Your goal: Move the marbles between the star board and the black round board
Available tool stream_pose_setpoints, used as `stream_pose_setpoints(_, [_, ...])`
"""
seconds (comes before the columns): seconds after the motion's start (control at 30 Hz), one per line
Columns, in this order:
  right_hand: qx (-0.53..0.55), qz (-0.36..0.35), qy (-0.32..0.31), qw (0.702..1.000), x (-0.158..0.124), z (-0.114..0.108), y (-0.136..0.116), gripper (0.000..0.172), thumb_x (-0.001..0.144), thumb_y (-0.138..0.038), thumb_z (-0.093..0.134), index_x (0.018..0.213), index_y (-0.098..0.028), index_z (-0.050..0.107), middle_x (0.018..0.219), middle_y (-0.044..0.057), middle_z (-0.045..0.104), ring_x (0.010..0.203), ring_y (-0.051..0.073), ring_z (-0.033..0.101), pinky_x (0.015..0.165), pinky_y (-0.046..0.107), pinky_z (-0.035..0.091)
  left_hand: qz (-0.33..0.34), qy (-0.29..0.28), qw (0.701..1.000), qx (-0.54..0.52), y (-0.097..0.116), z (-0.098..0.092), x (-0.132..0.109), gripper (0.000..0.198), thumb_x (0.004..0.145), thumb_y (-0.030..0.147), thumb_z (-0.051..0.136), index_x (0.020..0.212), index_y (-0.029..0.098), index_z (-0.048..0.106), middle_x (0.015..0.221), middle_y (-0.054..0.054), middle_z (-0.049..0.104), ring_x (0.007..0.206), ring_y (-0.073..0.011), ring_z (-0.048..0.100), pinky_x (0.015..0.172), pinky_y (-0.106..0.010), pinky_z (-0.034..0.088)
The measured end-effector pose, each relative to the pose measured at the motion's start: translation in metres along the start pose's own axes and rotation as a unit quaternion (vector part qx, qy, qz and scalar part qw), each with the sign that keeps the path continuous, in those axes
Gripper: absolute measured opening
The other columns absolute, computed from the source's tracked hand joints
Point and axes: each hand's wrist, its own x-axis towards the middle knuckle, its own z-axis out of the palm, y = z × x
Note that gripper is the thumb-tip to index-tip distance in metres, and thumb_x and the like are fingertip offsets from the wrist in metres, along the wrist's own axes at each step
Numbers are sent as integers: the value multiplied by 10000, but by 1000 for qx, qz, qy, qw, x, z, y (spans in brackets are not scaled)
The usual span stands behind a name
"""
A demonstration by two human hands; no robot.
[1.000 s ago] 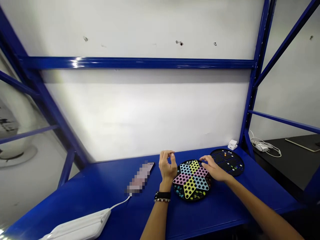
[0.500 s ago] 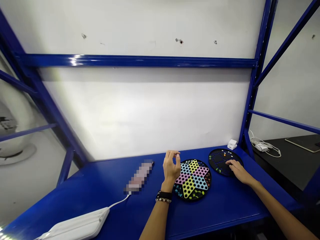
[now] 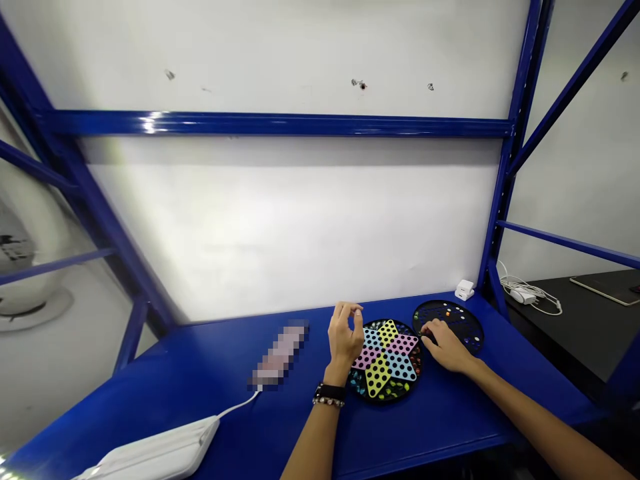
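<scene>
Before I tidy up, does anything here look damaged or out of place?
Yes: dark, hole-like marks above the blue crossbar make the white wall look chipped or scuffed. The star-patterned board shows no visible damage.

On the table (image 3: 415, 430), a phone (image 3: 280, 353) lies left of a game board (image 3: 383, 360) and a tray (image 3: 463, 323) right of it; a charger (image 3: 465, 290) behind the tray, a power bank (image 3: 155, 450) before the phone

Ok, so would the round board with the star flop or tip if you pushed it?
The round board looks stiff, lying flat and evenly round, so it probably won't flop. Being wide and low, it would likely slide over the table rather than tip. The little pieces around the star look loose, though, so they might spill if it tilts.
</scene>
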Motion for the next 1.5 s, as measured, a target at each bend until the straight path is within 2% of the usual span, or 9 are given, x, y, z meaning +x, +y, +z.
stream_pose_setpoints(0.13, [-21, 34, 28, 999, 41, 1, 3, 271, 944, -313, 343, 1091, -214, 548, 1167, 76, 563, 1082, 224, 482, 945, 352, 369, -1, -1, 1000, 1, 0, -1, 0, 233, 953, 303, 388, 855, 212, 579, 861, -37, 576, 780, -173, 558, 701, -295, 470])
stream_pose_setpoints(0.3, [-32, 88, -15, 995, 71, 12, 15, 324, 973, -370, 293, 981, -198, 567, 1079, 88, 597, 1044, 223, 528, 882, 331, 383, -3, 0, 1000, 6, 1, -2, 0, 244, 955, 310, 380, 848, 211, 576, 858, -38, 578, 783, -174, 561, 704, -297, 476])
stream_pose_setpoints(0.6, [-24, 109, 19, 994, 80, 14, 26, 366, 960, -472, 340, 1093, -194, 538, 1125, 93, 572, 977, 197, 581, 823, 296, 395, -2, -5, 1000, -3, -1, 0, -1, 236, 956, 309, 387, 852, 211, 575, 864, -41, 578, 785, -179, 557, 713, -311, 473])
stream_pose_setpoints(0.7, [-42, 110, -7, 993, 87, 14, 26, 389, 967, -478, 324, 930, -183, 574, 1013, 89, 597, 935, 195, 578, 774, 282, 389, -3, -6, 1000, -1, -1, 0, 0, 240, 957, 311, 385, 852, 212, 576, 862, -40, 577, 789, -180, 556, 710, -307, 467])
stream_pose_setpoints(0.87, [-39, 25, -30, 998, 80, 24, 21, 356, 958, -454, 368, 788, -199, 548, 882, 50, 611, 806, 166, 556, 696, 254, 365, -1, -2, 1000, -12, -2, -1, 0, 229, 956, 303, 390, 857, 212, 575, 861, -39, 571, 794, -177, 550, 715, -307, 464])
stream_pose_setpoints(0.97, [-24, 10, 7, 1000, 77, 18, 26, 360, 960, -448, 362, 779, -203, 553, 872, 51, 623, 807, 168, 561, 713, 254, 370, 2, -5, 1000, -15, -2, 0, -1, 222, 954, 293, 395, 853, 210, 575, 860, -37, 568, 789, -173, 543, 714, -305, 463])
stream_pose_setpoints(1.13, [10, 104, 96, 990, 88, -3, 52, 388, 971, -407, 278, 847, -204, 584, 948, 76, 659, 905, 196, 584, 786, 274, 400, 4, -3, 1000, -10, -1, 0, -1, 219, 950, 291, 397, 846, 210, 572, 854, -35, 567, 777, -171, 543, 712, -304, 469])
stream_pose_setpoints(1.3, [-8, 105, 41, 994, 89, -3, 59, 379, 969, -360, 291, 892, -207, 630, 977, 75, 672, 980, 209, 586, 856, 300, 405, 7, 0, 1000, -3, 1, -1, 0, 223, 945, 291, 399, 837, 214, 578, 848, -36, 578, 772, -173, 560, 703, -300, 478])
stream_pose_setpoints(1.5, [-35, 32, -35, 998, 61, -1, 23, 398, 973, -409, 310, 843, -199, 622, 939, 65, 654, 893, 197, 581, 793, 293, 408, 4, -3, 1000, -1, 1, 0, 0, 228, 948, 297, 397, 840, 210, 578, 849, -41, 579, 765, -171, 559, 686, -301, 471])
